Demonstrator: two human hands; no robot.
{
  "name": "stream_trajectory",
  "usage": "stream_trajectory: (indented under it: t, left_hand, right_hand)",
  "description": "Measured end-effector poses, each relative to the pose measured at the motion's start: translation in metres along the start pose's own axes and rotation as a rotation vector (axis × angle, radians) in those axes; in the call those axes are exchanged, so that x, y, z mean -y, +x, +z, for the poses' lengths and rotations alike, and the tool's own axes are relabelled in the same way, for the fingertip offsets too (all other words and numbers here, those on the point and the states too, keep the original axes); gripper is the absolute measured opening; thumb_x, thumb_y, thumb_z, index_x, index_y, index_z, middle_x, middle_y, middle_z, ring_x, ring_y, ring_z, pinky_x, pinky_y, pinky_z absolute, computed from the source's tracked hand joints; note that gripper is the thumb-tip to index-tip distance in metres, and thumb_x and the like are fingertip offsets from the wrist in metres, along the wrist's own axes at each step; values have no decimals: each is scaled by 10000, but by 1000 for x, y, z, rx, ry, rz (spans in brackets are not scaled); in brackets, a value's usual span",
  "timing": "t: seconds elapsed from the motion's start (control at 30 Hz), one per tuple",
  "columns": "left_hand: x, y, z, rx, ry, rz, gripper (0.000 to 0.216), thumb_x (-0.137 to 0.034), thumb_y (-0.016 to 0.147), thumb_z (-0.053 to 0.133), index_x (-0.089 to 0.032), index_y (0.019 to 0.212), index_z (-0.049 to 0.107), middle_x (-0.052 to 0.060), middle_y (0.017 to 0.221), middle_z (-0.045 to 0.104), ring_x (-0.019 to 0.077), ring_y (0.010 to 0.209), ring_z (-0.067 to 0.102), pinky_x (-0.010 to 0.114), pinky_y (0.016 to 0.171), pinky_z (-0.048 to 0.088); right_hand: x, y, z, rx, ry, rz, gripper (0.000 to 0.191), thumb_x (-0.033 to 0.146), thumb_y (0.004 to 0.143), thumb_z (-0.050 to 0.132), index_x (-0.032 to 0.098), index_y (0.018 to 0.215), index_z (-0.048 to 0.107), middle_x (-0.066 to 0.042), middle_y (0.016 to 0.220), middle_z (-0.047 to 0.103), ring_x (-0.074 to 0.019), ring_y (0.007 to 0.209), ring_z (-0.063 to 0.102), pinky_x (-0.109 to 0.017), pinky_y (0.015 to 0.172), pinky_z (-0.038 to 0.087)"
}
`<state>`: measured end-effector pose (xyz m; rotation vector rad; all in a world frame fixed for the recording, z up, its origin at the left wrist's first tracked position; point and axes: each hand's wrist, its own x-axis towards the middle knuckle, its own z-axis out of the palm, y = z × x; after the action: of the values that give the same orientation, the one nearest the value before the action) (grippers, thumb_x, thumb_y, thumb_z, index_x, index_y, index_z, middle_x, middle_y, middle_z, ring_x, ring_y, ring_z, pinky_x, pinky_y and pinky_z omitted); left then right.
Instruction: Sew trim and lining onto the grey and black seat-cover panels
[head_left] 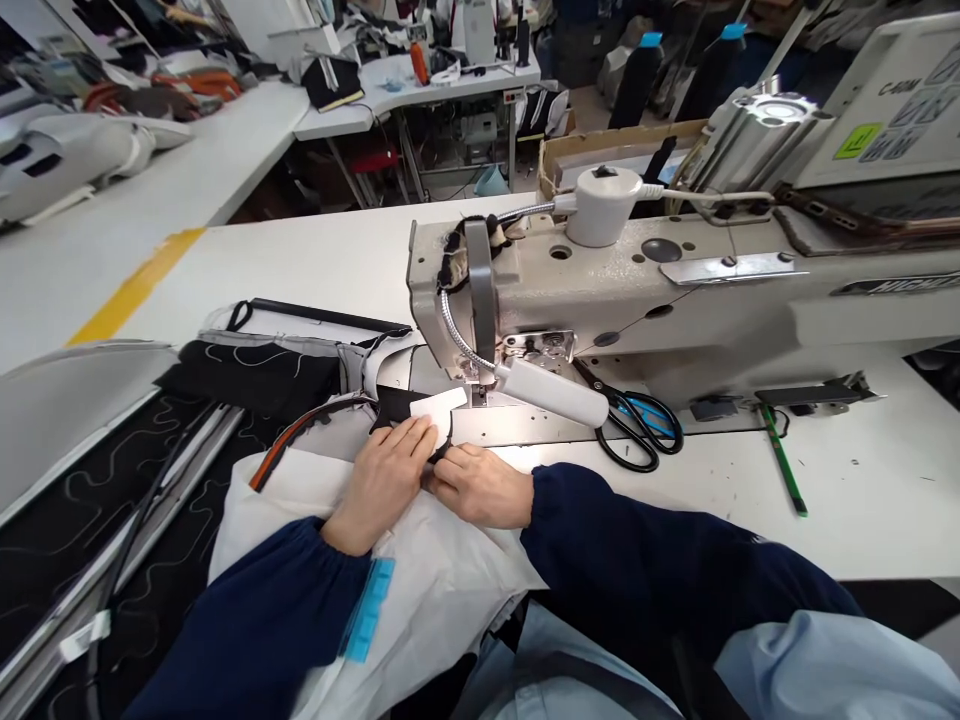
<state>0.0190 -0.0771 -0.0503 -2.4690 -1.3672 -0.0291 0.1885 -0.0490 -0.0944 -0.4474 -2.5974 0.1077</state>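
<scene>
My left hand (pixel 386 478) lies flat, fingers stretched out, pressing white fabric (pixel 442 580) and a small white label piece (pixel 437 405) down just in front of the needle of the sewing machine (pixel 600 290). Beside it, my right hand (pixel 480 485) rests on the same fabric with its fingers curled at the black fabric edge (pixel 397 405); what they pinch is hidden. The work piece is white and black cloth with an orange piping strip (pixel 281 445) running off to the left.
Black-handled scissors (pixel 637 425) lie on the machine bed right of the needle. A green pencil (pixel 784 460) lies on the white table (pixel 862 500). Black quilted cloth (pixel 97 500) hangs at left. A cardboard box (pixel 600 150) stands behind the machine, other workstations beyond.
</scene>
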Motion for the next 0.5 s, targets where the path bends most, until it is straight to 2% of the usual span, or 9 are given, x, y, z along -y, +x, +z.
stream_trajectory:
  t: [0.27, 0.5]
  left_hand:
    - [3, 13, -4, 161, -129, -66, 440, -28, 795, 394, -169, 1165, 585, 76, 1266, 580, 213, 1139, 532, 349, 841, 421]
    - [-7, 57, -9, 173, -162, -103, 303, -74, 849, 420, -153, 1073, 609, 96, 1130, 634, 232, 1069, 552, 359, 802, 407]
  right_hand:
    - [-8, -2, -2, -59, -71, -85, 320, 149, 963, 326, 136, 792, 595, -40, 724, 531, -154, 686, 435, -298, 622, 319]
    - [-42, -12, -19, -166, -164, -86, 327, 146, 967, 322, 142, 813, 610, -27, 707, 524, -149, 661, 424, -293, 612, 305]
